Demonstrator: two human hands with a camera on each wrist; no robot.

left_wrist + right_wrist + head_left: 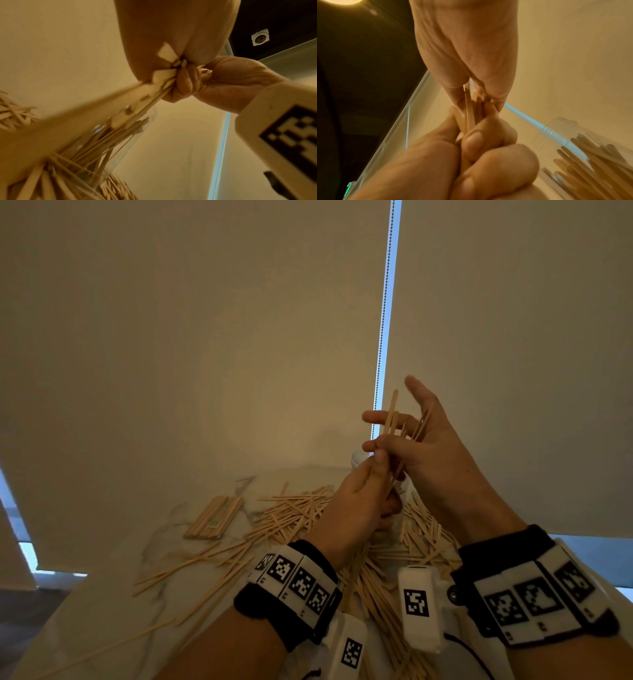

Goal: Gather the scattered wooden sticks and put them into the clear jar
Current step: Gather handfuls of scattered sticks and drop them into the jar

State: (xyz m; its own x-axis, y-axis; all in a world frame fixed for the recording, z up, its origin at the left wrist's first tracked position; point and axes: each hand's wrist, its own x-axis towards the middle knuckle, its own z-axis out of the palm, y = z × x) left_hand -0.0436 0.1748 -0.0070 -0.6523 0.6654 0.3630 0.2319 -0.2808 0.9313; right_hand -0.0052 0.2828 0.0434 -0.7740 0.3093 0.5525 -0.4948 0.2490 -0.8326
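Note:
A bundle of thin wooden sticks (391, 419) stands nearly upright in the air above the table. My left hand (375, 470) grips its lower part, fingers curled round it. My right hand (387, 433) pinches the upper part, with the thumb and index finger spread. The clear jar (358, 459) stands behind and below both hands and is mostly hidden in the head view. In the left wrist view the jar (120, 148) holds several sticks below the bundle (154, 86). The right wrist view shows the jar (590, 155) at the lower right, beside the gripped sticks (470, 108).
Many loose sticks (294, 515) lie in a heap on the marble table (102, 611), around the jar and towards me. A neat flat stack of sticks (212, 520) lies at the left. A roller blind with a bead chain (383, 320) hangs behind the table.

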